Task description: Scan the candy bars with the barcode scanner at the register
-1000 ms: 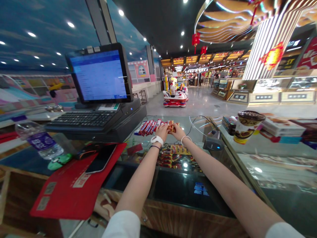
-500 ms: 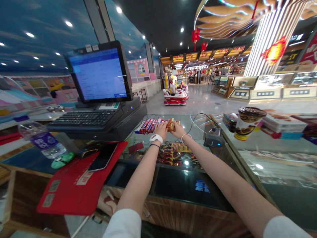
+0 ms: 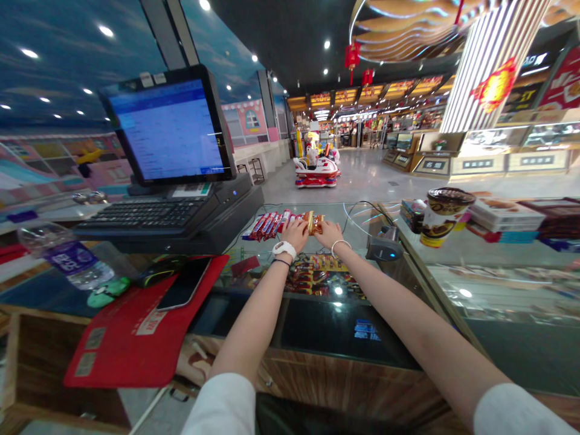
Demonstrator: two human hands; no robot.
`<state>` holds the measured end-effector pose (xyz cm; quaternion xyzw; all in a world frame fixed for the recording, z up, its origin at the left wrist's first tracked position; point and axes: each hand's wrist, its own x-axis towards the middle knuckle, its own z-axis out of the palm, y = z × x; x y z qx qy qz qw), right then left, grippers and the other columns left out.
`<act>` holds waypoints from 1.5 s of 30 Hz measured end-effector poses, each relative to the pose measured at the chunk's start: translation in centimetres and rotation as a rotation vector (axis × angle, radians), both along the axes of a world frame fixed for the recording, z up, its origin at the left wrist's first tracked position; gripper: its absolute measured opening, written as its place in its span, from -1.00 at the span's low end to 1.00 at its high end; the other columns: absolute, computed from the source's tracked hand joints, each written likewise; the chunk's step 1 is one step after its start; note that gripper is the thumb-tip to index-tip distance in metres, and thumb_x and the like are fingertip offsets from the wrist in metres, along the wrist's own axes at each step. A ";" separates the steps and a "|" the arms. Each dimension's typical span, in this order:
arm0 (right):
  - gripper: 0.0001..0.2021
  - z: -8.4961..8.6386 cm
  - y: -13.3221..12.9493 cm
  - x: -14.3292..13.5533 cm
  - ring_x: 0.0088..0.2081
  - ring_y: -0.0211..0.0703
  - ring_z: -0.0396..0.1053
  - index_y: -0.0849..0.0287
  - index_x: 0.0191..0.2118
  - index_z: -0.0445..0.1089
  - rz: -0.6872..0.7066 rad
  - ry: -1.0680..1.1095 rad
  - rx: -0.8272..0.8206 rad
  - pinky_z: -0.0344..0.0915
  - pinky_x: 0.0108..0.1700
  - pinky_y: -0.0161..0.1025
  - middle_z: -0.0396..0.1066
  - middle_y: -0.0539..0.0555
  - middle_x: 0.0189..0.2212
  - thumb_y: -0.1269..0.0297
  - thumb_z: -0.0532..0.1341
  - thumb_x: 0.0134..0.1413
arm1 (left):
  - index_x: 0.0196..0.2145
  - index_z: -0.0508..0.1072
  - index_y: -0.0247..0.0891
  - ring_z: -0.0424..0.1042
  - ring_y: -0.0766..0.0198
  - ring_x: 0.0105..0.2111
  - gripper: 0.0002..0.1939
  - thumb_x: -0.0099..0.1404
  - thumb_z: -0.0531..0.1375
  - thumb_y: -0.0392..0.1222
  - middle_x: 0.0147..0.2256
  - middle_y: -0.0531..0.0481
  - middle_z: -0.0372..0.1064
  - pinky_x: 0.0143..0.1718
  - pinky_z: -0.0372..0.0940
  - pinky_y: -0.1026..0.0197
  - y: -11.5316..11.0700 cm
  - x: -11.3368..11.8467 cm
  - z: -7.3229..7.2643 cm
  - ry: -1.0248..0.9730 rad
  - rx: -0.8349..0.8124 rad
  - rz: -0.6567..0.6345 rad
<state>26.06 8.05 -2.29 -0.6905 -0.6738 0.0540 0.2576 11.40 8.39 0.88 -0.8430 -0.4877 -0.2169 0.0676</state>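
A row of red-wrapped chocolate bars [image 3: 267, 225] lies on the glass counter, reaching under my left hand. Beside them, gold-brown wrapped chocolate bars [image 3: 316, 223] fill the gap between my hands. My left hand [image 3: 295, 234], with a white watch at the wrist, curls its fingers on the left side of the gold-brown bars. From the right, my right hand [image 3: 329, 234], wearing a white bracelet, grips the same bars. Both sets of fingertips are partly hidden. More packaged sweets [image 3: 312, 277] show through the glass below my wrists.
A black barcode scanner [image 3: 384, 246] with a cable stands to the right. Beyond it are a Dove cup [image 3: 444, 216] and stacked boxes [image 3: 505, 217]. On the left are a monitor [image 3: 167, 130], keyboard [image 3: 145, 211], bottle [image 3: 67, 257], and phone [image 3: 185, 284] on a red mat [image 3: 131, 344].
My right hand has shifted a little rightward from my left, and more of the gold-brown bars shows between them. The whole view has moved slightly.
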 end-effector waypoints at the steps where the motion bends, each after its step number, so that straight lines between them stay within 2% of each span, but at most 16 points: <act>1: -0.54 0.0 0.0 0.0 0.22 0.08 0.25 0.21 0.19 0.31 0.005 -0.003 -0.005 -0.12 0.35 0.10 0.34 0.27 0.16 0.17 0.09 0.22 | 0.06 0.45 -0.15 0.31 0.16 0.17 -0.67 0.43 0.02 -0.20 0.12 -0.04 0.41 0.38 -0.10 -0.04 0.0 0.0 0.0 -0.002 -0.001 -0.001; 8: -0.53 0.0 -0.3 -0.2 0.24 0.07 0.24 0.12 0.21 0.32 0.015 -0.024 -0.010 -0.12 0.36 0.12 0.32 0.22 0.20 0.22 0.11 0.19 | 0.10 0.44 -0.12 0.30 0.14 0.18 -0.63 0.42 0.01 -0.18 0.16 -0.04 0.38 0.38 -0.11 -0.07 0.3 -0.1 -0.3 0.000 -0.008 0.014; 13: -0.29 -0.1 -1.6 -1.1 0.38 0.17 -0.01 0.23 0.38 0.03 -0.014 -0.017 0.037 -0.09 0.35 0.15 -0.05 0.35 0.40 0.27 0.18 0.12 | 0.28 0.27 -0.08 0.17 0.09 0.29 -0.51 0.44 -0.08 -0.21 0.29 -0.01 0.21 0.40 -0.18 -0.13 0.1 0.1 -0.6 0.022 0.068 0.040; 15: -0.24 0.3 -2.4 -1.3 0.40 0.18 -0.07 0.30 0.40 -0.05 0.001 -0.021 0.052 -0.06 0.35 0.14 -0.13 0.39 0.42 0.33 0.18 0.09 | 0.33 0.20 -0.09 0.11 0.06 0.32 -0.47 0.45 -0.11 -0.22 0.33 0.00 0.15 0.40 -0.21 -0.16 -0.3 0.4 -0.5 0.045 0.095 0.044; 18: -0.24 1.4 -3.9 -1.1 0.40 0.18 -0.08 0.37 0.39 -0.05 0.044 -0.041 0.089 -0.01 0.34 0.13 -0.12 0.44 0.41 0.42 0.15 0.06 | 0.33 0.19 -0.10 0.05 0.03 0.35 -0.45 0.44 -0.12 -0.25 0.35 -0.01 0.11 0.40 -0.26 -0.22 -1.2 0.8 0.1 0.084 0.115 0.026; 22: -0.27 3.5 -6.4 0.3 0.41 0.13 -0.11 0.46 0.35 0.02 0.151 -0.080 0.203 -0.03 0.37 0.08 0.02 0.46 0.35 0.48 0.13 0.02 | 0.29 0.26 -0.11 0.05 0.02 0.35 -0.43 0.36 -0.07 -0.36 0.35 -0.03 0.09 0.39 -0.20 -0.26 -3.1 1.5 1.7 0.097 0.139 -0.009; 27: -0.29 5.0 -10.8 3.7 0.40 0.10 -0.06 0.33 0.35 0.05 0.244 -0.039 0.369 0.02 0.37 0.14 0.04 0.35 0.35 0.46 0.09 0.01 | 0.26 0.28 -0.14 0.07 0.06 0.35 -0.41 0.31 -0.03 -0.41 0.34 -0.06 0.13 0.39 -0.18 -0.26 -6.6 3.6 3.5 0.059 0.179 -0.091; 31: -0.34 5.3 -14.8 7.2 0.36 0.08 0.03 0.29 0.33 0.09 0.226 -0.052 0.430 0.03 0.37 0.15 0.08 0.31 0.33 0.43 0.08 0.06 | 0.25 0.28 -0.13 0.06 0.10 0.35 -0.41 0.30 -0.01 -0.42 0.32 -0.06 0.15 0.41 -0.19 -0.21 -9.5 6.2 3.8 0.043 0.180 -0.180; 38: -0.40 4.3 -20.1 14.1 0.31 0.09 0.11 0.30 0.29 0.15 0.097 -0.129 0.429 0.09 0.34 0.12 0.15 0.30 0.29 0.39 0.07 0.09 | 0.22 0.31 -0.18 0.07 0.13 0.34 -0.50 0.36 -0.01 -0.35 0.30 -0.04 0.19 0.43 -0.24 -0.16 -13.8 11.5 3.3 0.074 0.169 -0.356; 45: -0.42 2.6 -24.1 21.0 0.27 0.12 0.18 0.27 0.27 0.17 -0.090 -0.242 0.385 0.13 0.30 0.12 0.21 0.28 0.28 0.33 0.09 0.11 | 0.22 0.32 -0.21 0.08 0.08 0.33 -0.51 0.35 0.03 -0.32 0.29 -0.11 0.20 0.42 -0.19 -0.18 -16.8 17.7 1.6 0.153 0.185 -0.586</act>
